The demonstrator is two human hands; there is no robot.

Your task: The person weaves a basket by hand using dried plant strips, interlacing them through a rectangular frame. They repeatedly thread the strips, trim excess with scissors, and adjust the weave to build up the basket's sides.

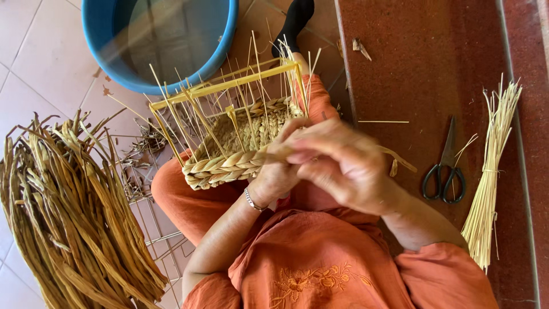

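Over on the left a big heap of dried brown reeds (68, 212) lies on the tiled floor (28, 46), with a blue tub (108, 57) beyond it. In the middle, on the person's lap, sits the half-woven basket (240, 143): its base and the lowest rows of thick plaited braid look finished, while the thin yellow upright stakes (229, 86) stand bare well above the weave, tied to a straw frame at the top. So I'd judge the walls are only just begun and most of the height is left to do. The left hand (274, 174) presses against the basket's near corner, fingers curled round the braid end; the right hand (343, 166), just beside it, has its fingers pinched narrow on the same strand. Further right, black scissors (444, 177) lie on the dark red floor, and a bundle of pale straws (492, 177) beyond them, both well apart from the hands
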